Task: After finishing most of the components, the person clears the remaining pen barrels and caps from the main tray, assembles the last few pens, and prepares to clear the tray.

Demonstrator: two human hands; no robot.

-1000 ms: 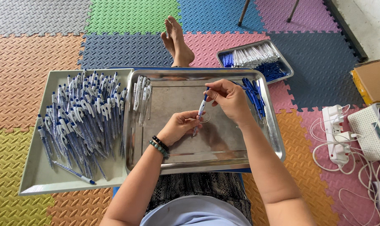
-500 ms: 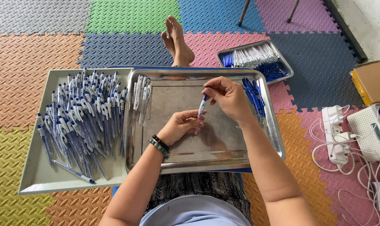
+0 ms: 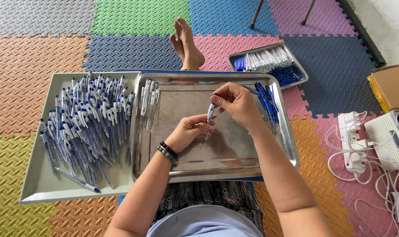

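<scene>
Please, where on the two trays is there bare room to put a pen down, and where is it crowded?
The steel tray is bare at its near edge, below the left hand and right hand, and between the clear barrels and blue refills. The white tray is bare only along its near edge and left rim; its pen pile is crowded.

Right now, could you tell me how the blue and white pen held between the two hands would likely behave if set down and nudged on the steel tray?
The pen looks slim and round, so it would probably roll on the smooth steel tray. It seems stiff and light: fingertips of the left hand and right hand hold it upright.
</scene>
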